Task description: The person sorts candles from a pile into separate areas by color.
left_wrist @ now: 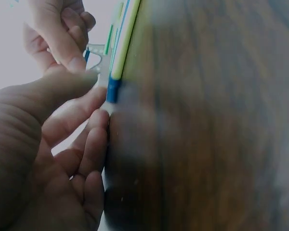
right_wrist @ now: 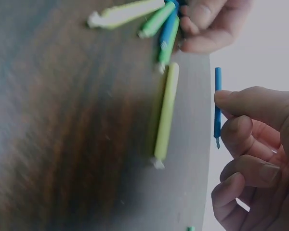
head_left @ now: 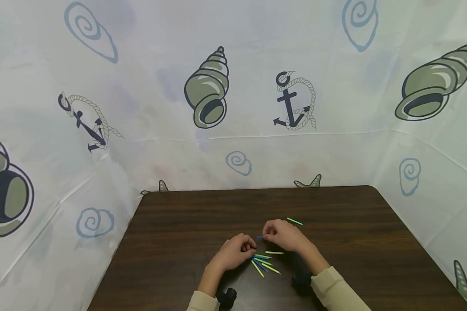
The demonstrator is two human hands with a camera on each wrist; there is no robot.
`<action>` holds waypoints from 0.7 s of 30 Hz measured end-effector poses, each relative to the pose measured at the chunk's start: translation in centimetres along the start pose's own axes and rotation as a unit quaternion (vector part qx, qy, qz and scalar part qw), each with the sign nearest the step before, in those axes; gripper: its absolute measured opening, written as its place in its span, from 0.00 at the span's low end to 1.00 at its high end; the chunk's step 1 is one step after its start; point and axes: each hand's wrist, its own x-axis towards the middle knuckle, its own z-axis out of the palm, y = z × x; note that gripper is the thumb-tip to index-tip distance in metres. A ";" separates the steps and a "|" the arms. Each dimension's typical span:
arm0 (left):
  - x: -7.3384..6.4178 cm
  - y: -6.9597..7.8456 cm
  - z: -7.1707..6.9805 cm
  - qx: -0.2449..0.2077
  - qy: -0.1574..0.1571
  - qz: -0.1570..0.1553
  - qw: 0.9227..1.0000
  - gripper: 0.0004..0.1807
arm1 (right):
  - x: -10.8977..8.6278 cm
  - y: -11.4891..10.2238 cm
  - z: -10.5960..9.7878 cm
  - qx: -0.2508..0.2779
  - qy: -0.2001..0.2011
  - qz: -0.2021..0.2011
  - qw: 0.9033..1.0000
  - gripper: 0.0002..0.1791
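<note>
A thin blue candle (right_wrist: 217, 115) with a wick at its lower end is pinched between the thumb and fingers of my right hand (head_left: 286, 235), raised over the table. My left hand (head_left: 235, 252) rests low at the left ends of a fanned group of blue, green and yellow candles. Its fingers are loosely bent, with the fingertips right beside the ends of a blue and a yellow candle (left_wrist: 125, 41). One yellow candle (head_left: 274, 252) lies apart, between the group and my right hand. A green candle (head_left: 294, 221) lies farther back, beyond the right hand.
Dark wood-grain table (head_left: 171, 224) carries all the candles. A white sheet (head_left: 257, 164) printed with shells and anchors hangs behind and at both sides. Black wrist devices (head_left: 226, 298) sit under both forearms, close over the tabletop.
</note>
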 end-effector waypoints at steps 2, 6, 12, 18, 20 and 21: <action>-0.1 -0.2 -0.2 -0.007 -0.015 0.007 1.000 0.09 | 0.2 0.4 -0.3 0.005 0.010 0.003 1.000 0.03; -0.4 -0.4 -0.6 -0.029 -0.041 0.019 0.999 0.13 | 0.7 1.3 -0.8 0.004 0.030 0.023 0.999 0.04; -0.4 -0.1 -0.3 -0.028 -0.026 0.018 0.999 0.11 | 1.2 1.9 -1.4 -0.015 0.062 0.073 0.995 0.05; -0.4 0.0 -0.2 -0.013 -0.022 0.016 1.000 0.10 | 2.2 2.4 -2.1 -0.026 0.071 0.105 0.992 0.03; -0.5 0.0 -0.3 -0.010 -0.030 0.010 0.999 0.11 | 2.6 2.8 -2.3 -0.028 0.071 0.112 0.991 0.03; -0.5 0.0 -0.3 -0.007 -0.034 0.007 0.999 0.11 | 2.9 2.9 -2.5 -0.030 0.072 0.117 0.990 0.03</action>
